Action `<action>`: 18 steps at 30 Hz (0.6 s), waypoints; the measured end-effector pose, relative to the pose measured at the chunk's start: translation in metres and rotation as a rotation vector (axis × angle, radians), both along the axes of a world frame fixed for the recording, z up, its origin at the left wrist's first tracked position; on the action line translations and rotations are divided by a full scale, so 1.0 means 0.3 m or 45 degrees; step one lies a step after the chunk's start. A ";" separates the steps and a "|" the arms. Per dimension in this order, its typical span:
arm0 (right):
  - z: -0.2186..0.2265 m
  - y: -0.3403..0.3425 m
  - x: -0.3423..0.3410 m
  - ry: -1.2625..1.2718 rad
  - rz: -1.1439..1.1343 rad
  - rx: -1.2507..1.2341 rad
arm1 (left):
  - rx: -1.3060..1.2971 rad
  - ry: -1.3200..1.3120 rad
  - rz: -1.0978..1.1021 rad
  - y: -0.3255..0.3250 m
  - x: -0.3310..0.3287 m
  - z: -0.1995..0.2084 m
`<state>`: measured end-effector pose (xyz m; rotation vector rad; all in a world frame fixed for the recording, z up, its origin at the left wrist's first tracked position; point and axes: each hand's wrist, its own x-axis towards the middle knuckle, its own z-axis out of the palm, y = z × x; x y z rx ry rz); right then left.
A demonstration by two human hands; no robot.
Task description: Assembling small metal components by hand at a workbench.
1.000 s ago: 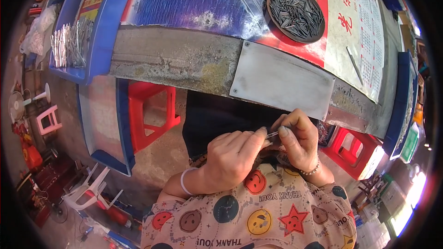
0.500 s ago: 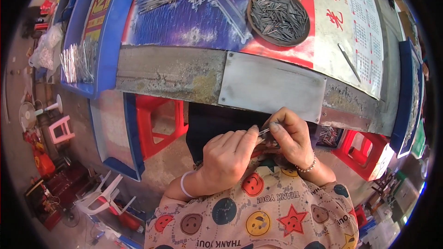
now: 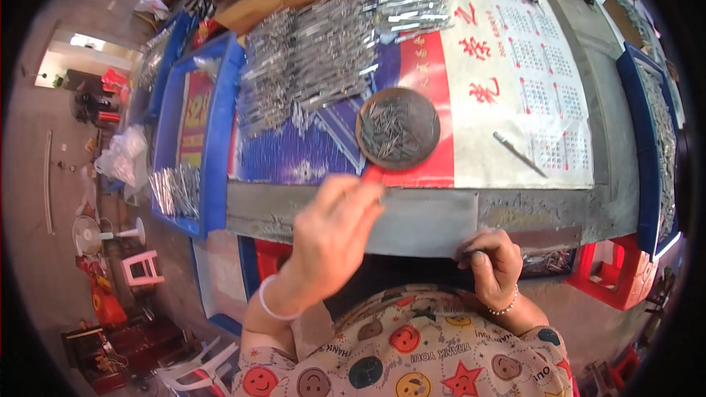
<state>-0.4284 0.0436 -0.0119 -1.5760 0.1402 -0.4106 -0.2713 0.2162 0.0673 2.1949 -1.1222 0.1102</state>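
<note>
My left hand (image 3: 331,231), smeared by motion, reaches over the bench's front edge just short of a round brown bowl (image 3: 423,129). Whether its fingers hold anything is hidden by the blur. Thin dark metal pieces (image 3: 390,125) lie heaped in the bowl. Lower and to the right, my right hand (image 3: 496,268) is closed by the front edge of a smooth metal plate (image 3: 423,224) on the bench. Its fingers are curled with the thumb against them, and their tips look dark. What they pinch, if anything, I cannot make out.
Rows of slim silvery metal pieces (image 3: 316,51) cover the bench's far left. A blue tray (image 3: 224,125) with similar pieces stands at left, another blue tray (image 3: 640,154) at right. A slim tool (image 3: 518,153) rests on the calendar sheet (image 3: 471,147). A red stool (image 3: 618,272) stands below right.
My hands, earlier together at a thin metal piece, are now apart. The left has moved forward toward the bowl; the right stays closed near the bench edge. The view has shifted, showing more bench.
</note>
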 end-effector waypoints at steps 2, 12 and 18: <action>-0.028 -0.036 0.006 -0.071 -0.064 -0.077 | -0.036 -0.154 -0.057 -0.083 0.137 -0.009; -0.046 -0.058 0.054 -0.229 -0.100 -0.408 | 0.056 -0.599 -0.207 -0.597 0.690 -0.184; -0.041 -0.037 0.061 -0.150 -0.152 -0.464 | 0.133 -0.701 -0.150 -0.635 0.741 -0.287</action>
